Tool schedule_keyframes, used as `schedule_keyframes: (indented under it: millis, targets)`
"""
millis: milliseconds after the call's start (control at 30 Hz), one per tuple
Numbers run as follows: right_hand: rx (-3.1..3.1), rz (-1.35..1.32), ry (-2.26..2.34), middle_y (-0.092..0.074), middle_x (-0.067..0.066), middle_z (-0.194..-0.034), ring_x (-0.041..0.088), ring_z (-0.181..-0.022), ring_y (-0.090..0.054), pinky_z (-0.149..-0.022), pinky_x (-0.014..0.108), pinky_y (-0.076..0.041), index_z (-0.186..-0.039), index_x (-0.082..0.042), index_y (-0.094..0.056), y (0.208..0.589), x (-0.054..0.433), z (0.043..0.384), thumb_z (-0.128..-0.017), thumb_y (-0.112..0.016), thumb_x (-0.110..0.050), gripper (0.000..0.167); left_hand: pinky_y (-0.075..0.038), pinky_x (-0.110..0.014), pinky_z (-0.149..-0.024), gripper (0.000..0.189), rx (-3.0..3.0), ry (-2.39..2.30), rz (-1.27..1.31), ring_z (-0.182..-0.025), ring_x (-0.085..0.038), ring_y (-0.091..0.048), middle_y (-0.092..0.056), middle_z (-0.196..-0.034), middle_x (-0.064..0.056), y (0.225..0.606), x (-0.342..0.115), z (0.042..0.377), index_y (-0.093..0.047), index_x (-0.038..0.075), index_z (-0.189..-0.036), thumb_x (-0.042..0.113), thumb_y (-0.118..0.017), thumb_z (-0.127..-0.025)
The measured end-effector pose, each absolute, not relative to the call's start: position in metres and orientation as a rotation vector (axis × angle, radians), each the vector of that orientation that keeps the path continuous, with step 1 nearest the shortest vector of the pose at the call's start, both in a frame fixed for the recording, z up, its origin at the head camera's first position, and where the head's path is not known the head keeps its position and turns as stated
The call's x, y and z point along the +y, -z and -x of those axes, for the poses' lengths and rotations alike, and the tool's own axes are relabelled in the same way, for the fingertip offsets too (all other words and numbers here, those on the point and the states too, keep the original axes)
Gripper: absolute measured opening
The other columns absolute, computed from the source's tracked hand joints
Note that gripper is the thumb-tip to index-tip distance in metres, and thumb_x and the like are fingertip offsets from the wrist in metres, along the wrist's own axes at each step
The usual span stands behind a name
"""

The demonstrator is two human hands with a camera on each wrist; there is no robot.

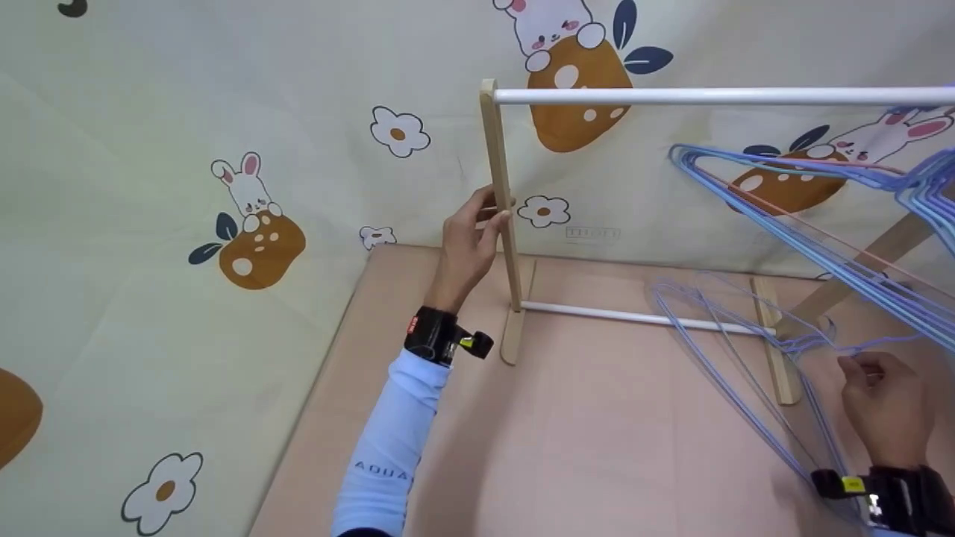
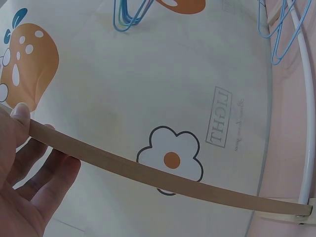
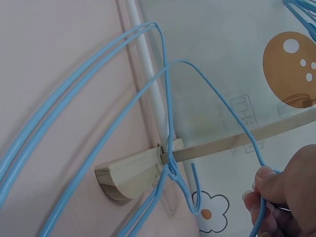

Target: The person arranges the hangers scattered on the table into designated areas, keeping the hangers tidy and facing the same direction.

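Observation:
A small garment rack has a wooden left upright (image 1: 492,142), which my left hand (image 1: 468,235) grips around mid-height. In the left wrist view the thumb (image 2: 20,116) lies on one side of that post and the fingers on the other. Low at the right, my right hand (image 1: 888,406) pinches the wire of a blue hanger (image 3: 222,98) between thumb and fingers. Beside it are more blue wire hangers (image 3: 64,91), one hook pointing down near the rack's right foot (image 3: 133,175). They overlap the lower white rail (image 1: 597,312) in the head view.
A bunch of blue hangers with a pink one (image 1: 821,242) is at upper right, below the white top rail (image 1: 709,96). The rack stands on a pink surface (image 1: 597,432), close to a cream backdrop (image 1: 313,97) printed with rabbits and flowers.

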State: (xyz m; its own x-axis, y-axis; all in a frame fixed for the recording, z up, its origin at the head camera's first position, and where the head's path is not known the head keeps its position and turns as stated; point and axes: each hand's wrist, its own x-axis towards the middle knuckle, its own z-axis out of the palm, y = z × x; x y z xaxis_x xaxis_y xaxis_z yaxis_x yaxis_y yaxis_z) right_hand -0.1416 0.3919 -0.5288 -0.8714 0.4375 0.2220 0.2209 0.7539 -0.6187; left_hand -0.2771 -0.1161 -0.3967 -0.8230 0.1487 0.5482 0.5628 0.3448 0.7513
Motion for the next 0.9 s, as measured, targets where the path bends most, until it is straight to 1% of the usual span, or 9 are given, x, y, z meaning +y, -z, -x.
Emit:
schedule_keyframes:
  millis: [67,100,233,300,467,633,833,867,900]
  targets:
    - [-2.568,0.499,-0.864,-0.068,0.022,-0.094,-0.003,-0.07,-0.045,-0.062,0.03,-0.037,-0.104,0.008,-0.068,0.527,0.391,0.14,-0.098,-0.066,-0.014,0.023,-0.058,-0.028,-0.087,0.034,-2.23,1.48,0.626,-0.107,-0.023,-0.066,-0.067,-0.118,-0.013,0.397,-0.116,0.278,-0.057,-0.002,-0.136,0.01,-0.058,-0.105]
    - [-2.555,0.494,-0.868,-0.068,0.023,-0.095,-0.002,-0.071,-0.047,-0.061,0.029,-0.037,-0.104,0.008,-0.068,0.526,0.391,0.139,-0.098,-0.066,-0.013,0.022,-0.058,-0.028,-0.087,0.034,-2.23,1.483,0.627,-0.107,-0.023,-0.066,-0.067,-0.118,-0.013,0.397,-0.116,0.278,-0.057,-0.002,-0.136,0.01,-0.058,-0.105]
    - [-2.56,0.467,-0.832,-0.065,0.027,-0.099,0.026,-0.081,-0.057,-0.063,0.028,-0.036,-0.107,0.012,-0.065,0.522,0.388,0.135,-0.099,-0.063,-0.01,0.023,-0.058,-0.028,-0.087,0.034,-2.223,1.485,0.639,-0.106,-0.023,-0.066,-0.066,-0.117,-0.015,0.396,-0.115,0.278,-0.056,-0.003,-0.137,0.01,-0.058,-0.105]
    - [-2.545,0.449,-0.826,-0.065,0.029,-0.099,0.032,-0.082,-0.057,-0.063,0.026,-0.035,-0.106,0.013,-0.065,0.521,0.387,0.133,-0.099,-0.063,-0.008,0.022,-0.058,-0.028,-0.086,0.034,-2.219,1.479,0.637,-0.105,-0.022,-0.066,-0.067,-0.117,-0.015,0.397,-0.116,0.278,-0.056,-0.003,-0.137,0.009,-0.058,-0.105]
    - [-2.49,0.395,-0.824,-0.066,0.027,-0.096,0.016,-0.075,-0.051,-0.064,0.019,-0.035,-0.101,0.013,-0.067,0.518,0.385,0.132,-0.096,-0.066,-0.004,0.017,-0.059,-0.029,-0.085,0.033,-2.213,1.471,0.631,-0.104,-0.023,-0.067,-0.067,-0.117,-0.013,0.397,-0.116,0.278,-0.057,-0.004,-0.135,0.008,-0.058,-0.105]
    - [-2.472,0.346,-0.786,-0.067,0.027,-0.092,0.019,-0.071,-0.053,-0.06,0.02,-0.034,-0.098,0.012,-0.068,0.516,0.383,0.131,-0.094,-0.071,-0.003,0.016,-0.059,-0.029,-0.086,0.033,-2.209,1.492,0.624,-0.105,-0.025,-0.067,-0.068,-0.117,-0.014,0.397,-0.116,0.278,-0.057,-0.004,-0.135,0.006,-0.059,-0.104]
    - [-2.493,0.327,-0.755,-0.067,0.027,-0.093,0.029,-0.073,-0.058,-0.06,0.019,-0.034,-0.097,0.011,-0.069,0.514,0.378,0.132,-0.094,-0.072,-0.004,0.015,-0.059,-0.031,-0.085,0.036,-2.194,1.528,0.62,-0.105,-0.03,-0.066,-0.066,-0.118,-0.021,0.397,-0.115,0.277,-0.055,-0.005,-0.137,0.003,-0.06,-0.103]
    - [-2.501,0.321,-0.753,-0.067,0.027,-0.093,0.029,-0.073,-0.058,-0.059,0.019,-0.033,-0.097,0.011,-0.068,0.514,0.378,0.133,-0.094,-0.072,-0.003,0.015,-0.059,-0.031,-0.085,0.036,-2.193,1.528,0.622,-0.105,-0.029,-0.066,-0.066,-0.118,-0.021,0.397,-0.115,0.278,-0.055,-0.006,-0.137,0.003,-0.059,-0.103]
    - [-2.494,0.312,-0.758,-0.067,0.026,-0.092,0.022,-0.072,-0.057,-0.06,0.018,-0.033,-0.096,0.01,-0.069,0.513,0.377,0.133,-0.093,-0.073,-0.003,0.014,-0.059,-0.031,-0.085,0.036,-2.197,1.522,0.62,-0.105,-0.029,-0.066,-0.066,-0.118,-0.02,0.397,-0.115,0.278,-0.055,-0.006,-0.137,0.003,-0.059,-0.103]
